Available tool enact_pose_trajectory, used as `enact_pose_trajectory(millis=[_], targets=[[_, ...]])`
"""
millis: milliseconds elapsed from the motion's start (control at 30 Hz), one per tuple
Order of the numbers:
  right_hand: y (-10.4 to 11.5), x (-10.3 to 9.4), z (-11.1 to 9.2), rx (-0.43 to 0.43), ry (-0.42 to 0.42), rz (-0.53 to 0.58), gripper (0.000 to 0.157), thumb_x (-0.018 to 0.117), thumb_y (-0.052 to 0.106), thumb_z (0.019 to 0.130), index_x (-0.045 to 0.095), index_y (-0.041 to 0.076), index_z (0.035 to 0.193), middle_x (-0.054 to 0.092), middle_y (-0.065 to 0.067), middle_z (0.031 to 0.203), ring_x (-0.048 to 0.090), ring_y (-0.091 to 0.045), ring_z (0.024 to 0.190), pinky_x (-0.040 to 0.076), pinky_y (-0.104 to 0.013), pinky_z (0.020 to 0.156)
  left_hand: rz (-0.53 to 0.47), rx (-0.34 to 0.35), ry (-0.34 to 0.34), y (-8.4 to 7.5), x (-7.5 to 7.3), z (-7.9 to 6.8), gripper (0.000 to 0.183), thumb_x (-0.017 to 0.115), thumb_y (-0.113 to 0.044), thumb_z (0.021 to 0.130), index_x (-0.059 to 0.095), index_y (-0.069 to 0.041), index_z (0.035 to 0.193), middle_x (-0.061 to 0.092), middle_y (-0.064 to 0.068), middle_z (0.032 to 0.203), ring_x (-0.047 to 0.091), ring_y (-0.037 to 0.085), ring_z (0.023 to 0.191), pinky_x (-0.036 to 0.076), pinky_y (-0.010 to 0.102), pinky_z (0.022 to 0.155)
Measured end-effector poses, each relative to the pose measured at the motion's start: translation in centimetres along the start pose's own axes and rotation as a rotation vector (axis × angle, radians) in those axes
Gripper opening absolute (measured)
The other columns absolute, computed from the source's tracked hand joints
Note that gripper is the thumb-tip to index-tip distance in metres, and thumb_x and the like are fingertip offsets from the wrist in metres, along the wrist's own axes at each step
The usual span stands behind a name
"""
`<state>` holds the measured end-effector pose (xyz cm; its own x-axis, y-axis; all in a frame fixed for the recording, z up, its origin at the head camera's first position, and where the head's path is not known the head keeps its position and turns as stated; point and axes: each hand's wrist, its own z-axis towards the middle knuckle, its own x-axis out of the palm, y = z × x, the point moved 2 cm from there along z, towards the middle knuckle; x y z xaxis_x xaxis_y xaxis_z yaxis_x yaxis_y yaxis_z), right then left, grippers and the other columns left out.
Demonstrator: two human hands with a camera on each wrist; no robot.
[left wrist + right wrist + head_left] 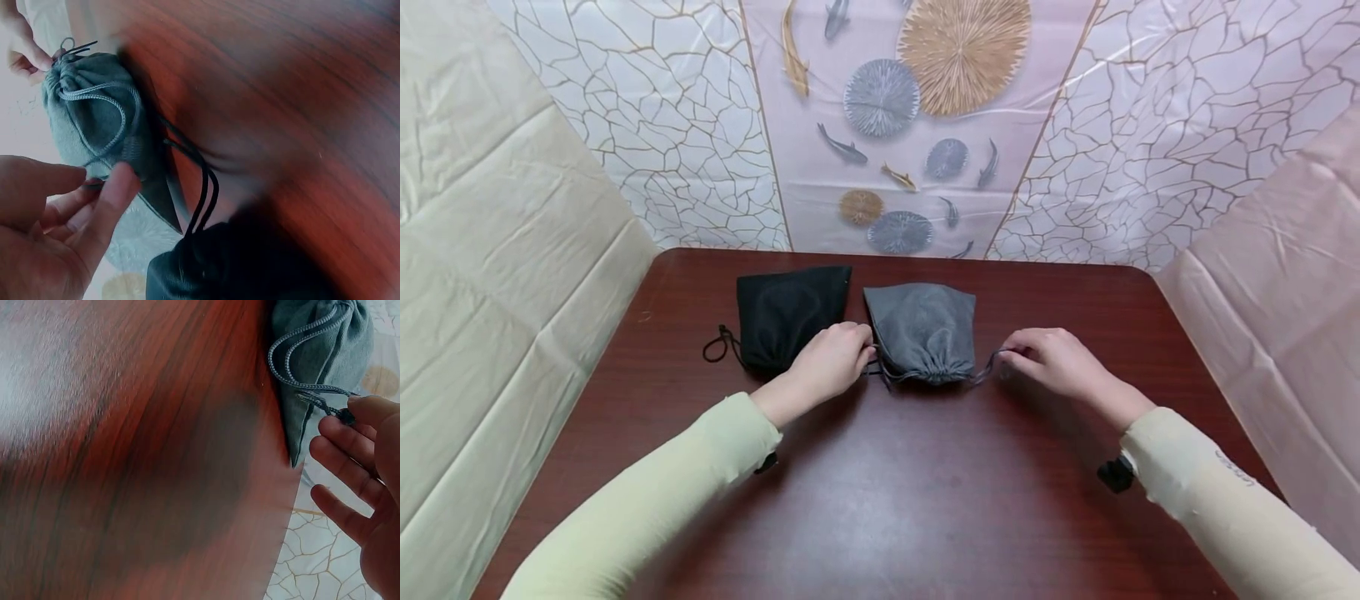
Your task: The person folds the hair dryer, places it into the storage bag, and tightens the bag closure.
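A grey drawstring bag (921, 329) lies on the table, its gathered neck toward the person. My left hand (831, 360) is at the bag's left side, and in the left wrist view its thumb and fingers pinch the grey drawstring (120, 119). On the right, my right hand (1051, 360) pinches the other drawstring end (340, 415) between thumb and index finger, the remaining fingers spread loosely. Just left of the grey bag lies a black drawstring bag (786, 312), partly behind my left hand. Its black cords (203, 187) trail toward the grey bag.
The dark red-brown wooden table (940, 492) carries both bags. A patterned sheet (700, 125) hangs behind its far edge, and pale cloth (482, 275) walls in the left and right sides. A black cord loop (718, 344) sticks out left of the black bag.
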<state>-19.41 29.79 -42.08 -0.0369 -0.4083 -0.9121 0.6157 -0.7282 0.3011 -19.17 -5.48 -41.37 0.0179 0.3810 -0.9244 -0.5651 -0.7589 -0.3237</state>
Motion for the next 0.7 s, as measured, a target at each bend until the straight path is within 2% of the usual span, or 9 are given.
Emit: enact_pose_trajectory(millis=[100,200,300,467,600,700], targets=[[0.2,0.4,0.2,0.033,0.036,-0.005,0.012,0.08,0.015,0.096,0.081,0.009,0.106,0.079,0.0,0.096,0.074,-0.017,0.085,0.059,-0.045,0.078,0.019,-0.043,0.022,-0.1,0.3,0.1,0.011,0.071,-0.015,0.103,0.071,-0.004,0.103,0.07,0.013,0.096,0.073,0.033,0.091,0.061,0.047,0.08],[0.3,0.4,0.3,0.07,0.083,-0.026,0.024,0.079,0.02,0.098,0.08,0.005,0.117,0.08,-0.008,0.109,0.076,-0.027,0.099,0.059,-0.052,0.088,0.033,-0.069,0.075,-0.2,0.3,0.1,0.028,0.071,-0.022,0.104,0.072,-0.002,0.123,0.073,0.016,0.113,0.073,0.033,0.103,0.061,0.047,0.087],[0.7,0.1,0.5,0.087,0.141,-0.047,0.03,0.078,0.025,0.099,0.079,0.005,0.121,0.08,-0.01,0.115,0.075,-0.032,0.107,0.058,-0.056,0.093,0.042,-0.085,0.155,-0.3,-0.1,0.1,0.046,0.071,-0.03,0.105,0.066,-0.001,0.141,0.07,0.017,0.132,0.07,0.032,0.118,0.059,0.046,0.098],[1.6,-0.8,0.6,0.091,0.24,-0.058,0.032,0.077,0.028,0.1,0.079,0.006,0.123,0.079,-0.01,0.117,0.075,-0.033,0.11,0.058,-0.057,0.094,0.045,-0.071,0.246,-0.5,-1.6,-0.5,0.053,0.07,-0.035,0.105,0.063,-0.004,0.147,0.066,0.016,0.144,0.065,0.03,0.13,0.056,0.046,0.105],[2.0,-1.6,0.0,0.135,0.269,-0.063,0.04,0.075,0.03,0.101,0.075,0.005,0.133,0.076,-0.015,0.127,0.071,-0.037,0.12,0.055,-0.06,0.101,0.067,-0.05,0.235,-0.2,-3.3,-1.9,0.055,0.07,-0.037,0.105,0.062,-0.005,0.149,0.063,0.016,0.148,0.063,0.031,0.135,0.054,0.048,0.108],[2.0,-1.9,-0.8,0.183,0.259,-0.085,0.05,0.073,0.034,0.102,0.068,0.006,0.143,0.07,-0.019,0.139,0.064,-0.042,0.131,0.05,-0.063,0.107,0.1,-0.044,0.177,0.7,-4.4,-3.3,0.057,0.071,-0.038,0.104,0.061,-0.005,0.15,0.061,0.017,0.15,0.061,0.033,0.137,0.053,0.051,0.109]])
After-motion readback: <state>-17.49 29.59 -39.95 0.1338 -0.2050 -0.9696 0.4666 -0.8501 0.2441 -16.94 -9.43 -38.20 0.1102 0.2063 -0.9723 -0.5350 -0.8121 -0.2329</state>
